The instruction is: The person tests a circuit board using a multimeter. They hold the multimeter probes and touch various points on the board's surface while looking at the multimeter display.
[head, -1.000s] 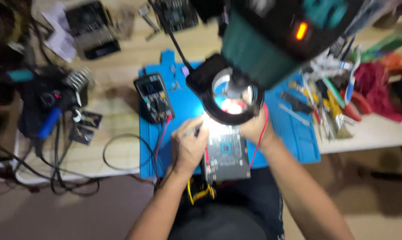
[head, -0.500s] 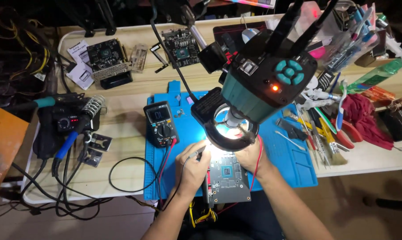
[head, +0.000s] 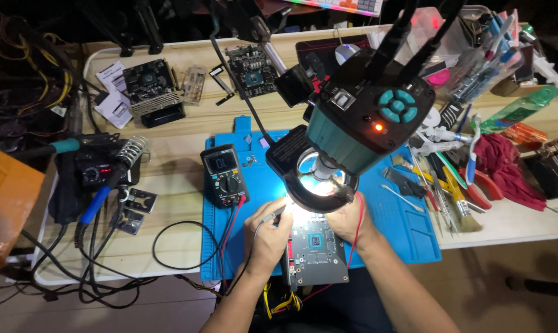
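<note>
Pinching a thin multimeter probe [head: 271, 217] in my left hand [head: 268, 237], right hand [head: 347, 219] closed on the other under the microscope ring light [head: 319, 182], touching the fragile, stiff circuit board [head: 316, 250], best held by edges.

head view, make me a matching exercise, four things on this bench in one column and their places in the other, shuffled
Things
1. multimeter
2. circuit board
3. red cloth
4. soldering iron

Places
A. at the left edge of the blue mat
B. under the lit ring light, between the left hand and right hand
C. far left, by its coiled stand
D. right of the mat, beside the loose tools

Pairs: 1-A, 2-B, 3-D, 4-C
</note>
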